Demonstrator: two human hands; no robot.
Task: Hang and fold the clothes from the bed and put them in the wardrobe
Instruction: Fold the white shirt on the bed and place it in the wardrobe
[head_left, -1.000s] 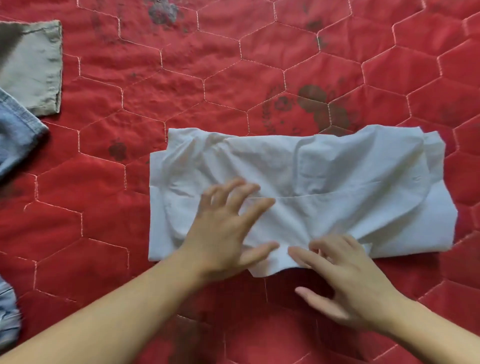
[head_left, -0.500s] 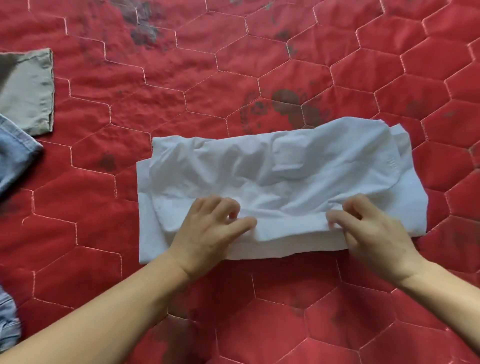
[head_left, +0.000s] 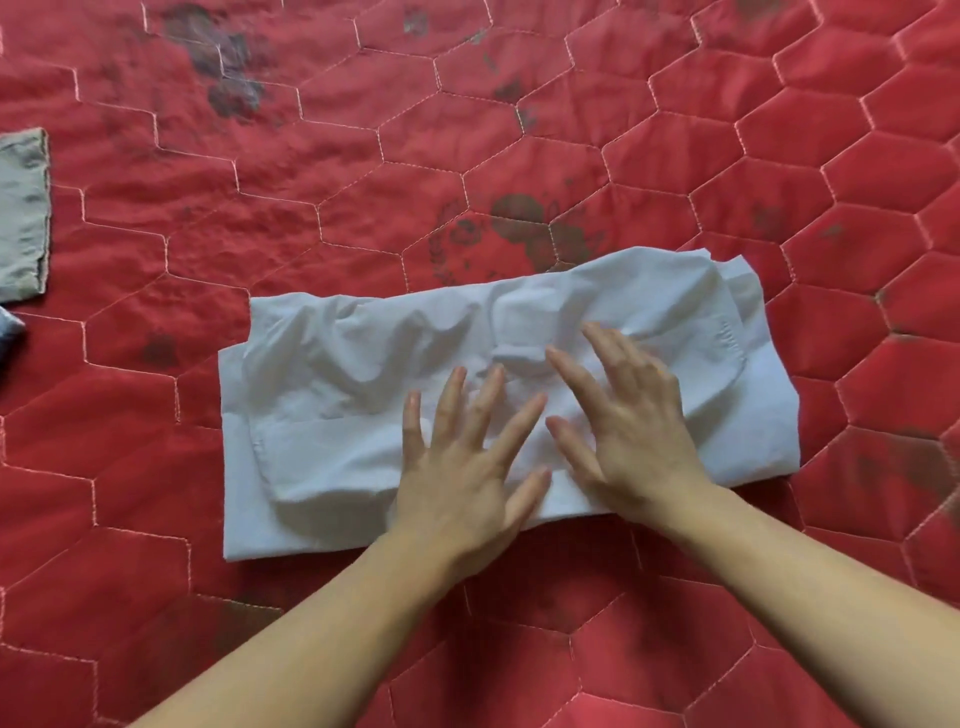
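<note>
A white garment (head_left: 337, 395) lies folded into a long wrinkled band across the red quilted bedspread (head_left: 519, 145). Both my hands lie flat on its middle, side by side. My left hand (head_left: 467, 467) presses the cloth with its fingers spread and straight. Just to its right, my right hand (head_left: 623, 415) presses down too, fingers straight and pointing away from me. Neither hand grips the fabric.
At the left edge lie the corner of a grey-green garment (head_left: 21, 218) and a sliver of blue denim (head_left: 8, 332). The rest of the view is red bedspread with dark faded patches.
Both hands let go of the garment's near edge, which now lies folded over. They moved to the middle and flattened out on top of the cloth.
</note>
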